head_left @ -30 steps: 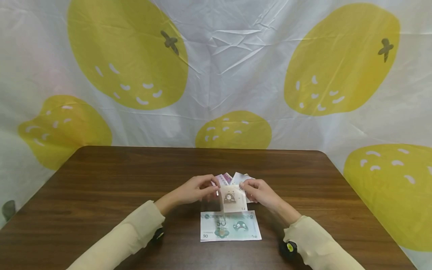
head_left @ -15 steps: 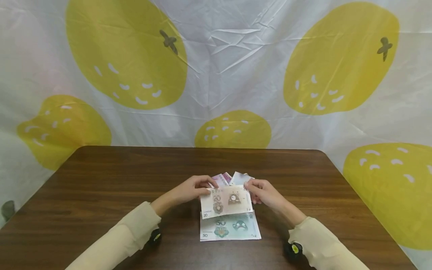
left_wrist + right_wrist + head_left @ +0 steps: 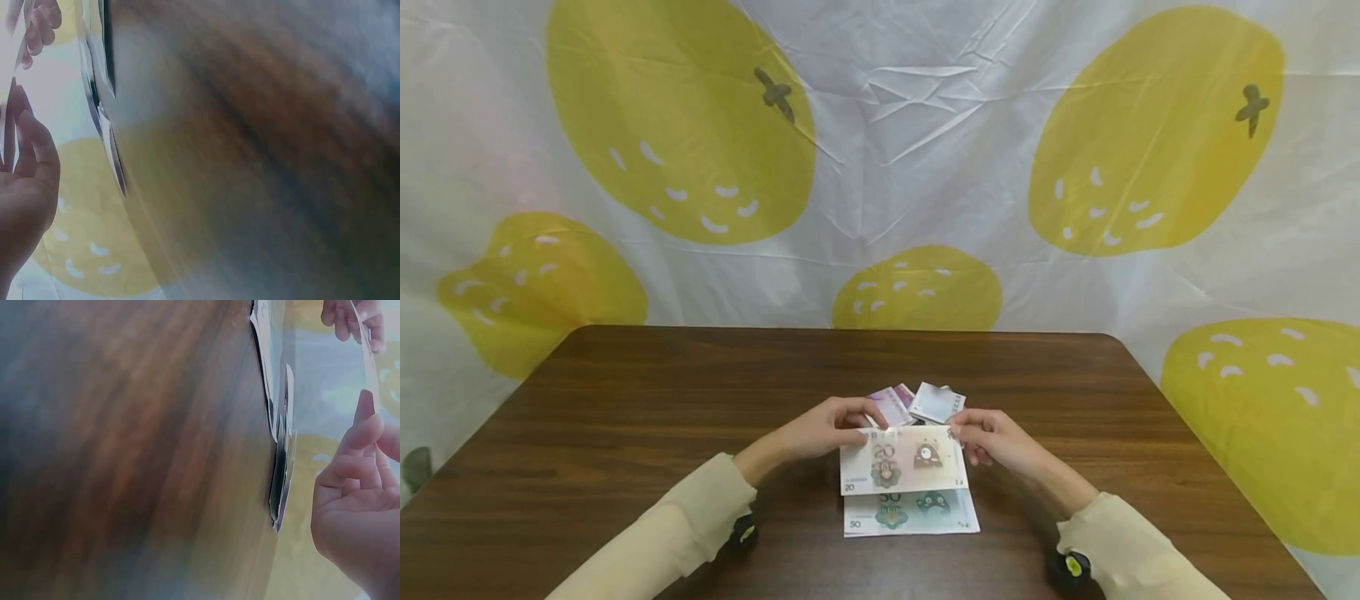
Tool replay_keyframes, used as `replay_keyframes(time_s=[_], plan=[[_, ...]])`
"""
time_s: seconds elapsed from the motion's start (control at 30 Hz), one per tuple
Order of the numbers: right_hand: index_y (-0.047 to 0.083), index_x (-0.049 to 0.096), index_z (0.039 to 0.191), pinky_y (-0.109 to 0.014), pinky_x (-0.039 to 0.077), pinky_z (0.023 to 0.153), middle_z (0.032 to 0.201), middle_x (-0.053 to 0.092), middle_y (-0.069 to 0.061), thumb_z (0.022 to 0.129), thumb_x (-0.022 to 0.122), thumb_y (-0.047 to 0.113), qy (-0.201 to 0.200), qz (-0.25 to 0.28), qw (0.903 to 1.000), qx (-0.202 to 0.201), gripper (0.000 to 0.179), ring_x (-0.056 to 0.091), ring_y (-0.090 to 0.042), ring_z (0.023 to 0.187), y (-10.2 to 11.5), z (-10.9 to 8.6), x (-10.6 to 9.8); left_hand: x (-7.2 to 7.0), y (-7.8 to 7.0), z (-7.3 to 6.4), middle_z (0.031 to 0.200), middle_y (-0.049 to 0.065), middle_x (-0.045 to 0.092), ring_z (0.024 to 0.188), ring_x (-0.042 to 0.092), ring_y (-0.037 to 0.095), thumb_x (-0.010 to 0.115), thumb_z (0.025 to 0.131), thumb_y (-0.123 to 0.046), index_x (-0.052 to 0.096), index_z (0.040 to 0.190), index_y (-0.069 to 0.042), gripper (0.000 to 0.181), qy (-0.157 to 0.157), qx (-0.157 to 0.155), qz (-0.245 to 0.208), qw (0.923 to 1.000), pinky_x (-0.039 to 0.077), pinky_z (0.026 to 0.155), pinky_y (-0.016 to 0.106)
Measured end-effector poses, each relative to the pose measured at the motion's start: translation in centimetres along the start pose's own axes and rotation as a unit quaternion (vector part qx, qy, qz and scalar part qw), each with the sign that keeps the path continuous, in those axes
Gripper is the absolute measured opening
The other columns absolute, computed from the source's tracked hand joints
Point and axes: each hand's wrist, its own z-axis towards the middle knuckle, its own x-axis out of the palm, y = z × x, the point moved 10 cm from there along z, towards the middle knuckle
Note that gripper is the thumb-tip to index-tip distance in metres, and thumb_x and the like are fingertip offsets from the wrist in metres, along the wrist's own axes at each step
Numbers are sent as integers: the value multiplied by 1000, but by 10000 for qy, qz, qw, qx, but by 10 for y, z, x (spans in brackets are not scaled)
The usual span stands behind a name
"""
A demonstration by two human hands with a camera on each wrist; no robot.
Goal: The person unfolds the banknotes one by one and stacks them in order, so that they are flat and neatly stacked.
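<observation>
Pale brown paper, a banknote marked 20, is opened out between two hands just below the centre of the frame. The left hand pinches its upper left edge, thumb in front; the right hand grips its upper right corner between thumb and curled fingers. One second earlier only the half with the animal drawing shows; half a second earlier the whole face is visible but tilted, its left end lower. Now the note lies nearly level in the view, further down, and hides the upper part of a green banknote marked 50. The change suggests that the note is unfolded and steadied over the green one. Both wrist views show it nearly edge-on, held clear of the table; whether its lower edge touches the green note cannot be told. Behind the hands, toward the centre of the frame, lie a purple banknote and a pale blue banknote. A cloth printed with yellow fruit fills the upper frame.
</observation>
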Motion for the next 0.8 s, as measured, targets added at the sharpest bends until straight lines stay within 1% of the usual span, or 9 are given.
replay_keyframes(time_s=[0.07, 0.2, 0.23, 0.4, 0.5, 0.63, 0.73, 0.8], plan=[[-8, 54, 103, -21, 32, 43, 59, 49, -3, 88, 52, 11, 26, -23, 10000, -31, 25, 44, -11, 49, 0, -2, 0, 2, 6, 1, 82, 9, 59, 73, 51, 13, 50, 80, 8, 55, 102, 4, 23, 78, 66, -41, 9999, 42, 60, 23], [-7, 55, 104, -20, 32, 42, 58, 50, -2, 87, 52, 11, 40, -135, 9999, -73, 25, 44, -12, 49, 0, -5, -1, 4, 7, -1, 84, 7, 60, 73, 52, 11, 54, 82, 3, 55, 103, 3, 21, 122, 125, 95, 9998, 44, 62, 24], [-7, 55, 104, -20, 32, 42, 58, 50, -3, 87, 52, 11, 55, -160, 9998, -71, 25, 44, -12, 49, 0, -7, -1, 4, 7, -2, 85, 7, 60, 72, 52, 11, 55, 82, 3, 55, 103, 3, 22, 122, 113, 126, 9998, 44, 61, 25], [-6, 55, 105, -20, 32, 42, 58, 49, -4, 88, 52, 13, 74, -199, 9997, 93, 25, 44, -13, 49, -5, -11, -2, 2, 16, -7, 86, 5, 59, 67, 51, 12, 57, 81, 2, 57, 102, 2, 21, 69, -164, 217, 9996, 45, 54, 31], [-6, 55, 105, -20, 32, 42, 58, 49, -4, 88, 52, 12, 104, -181, 9997, 156, 24, 44, -12, 49, -7, -13, -1, 3, 20, -9, 82, 4, 58, 63, 49, 13, 58, 81, 1, 59, 101, 0, 20, 106, -316, 310, 9990, 44, 52, 29], [-5, 56, 103, -20, 31, 41, 57, 48, -4, 86, 52, 10, 223, -184, 9995, 125, 23, 43, -10, 48, -7, -15, 2, 8, 21, -12, 74, 1, 54, 59, 47, 13, 58, 80, 1, 60, 99, -1, 19, 304, -370, 298, 9984, 41, 50, 26], [-5, 57, 102, -19, 30, 41, 56, 47, -3, 85, 53, 9, 331, -217, 9992, 45, 22, 42, -9, 47, -6, -16, 4, 13, 23, -14, 71, -1, 53, 55, 47, 12, 57, 79, 2, 59, 99, 1, 20, 504, -375, 229, 9978, 40, 47, 24], [-5, 57, 102, -19, 31, 41, 55, 47, -3, 85, 53, 8, 412, -210, 9989, 20, 21, 41, -9, 47, -7, -17, 6, 15, 25, -14, 70, -2, 53, 54, 47, 12, 57, 78, 2, 59, 99, 0, 20, 598, -417, 271, 9970, 40, 46, 24]])
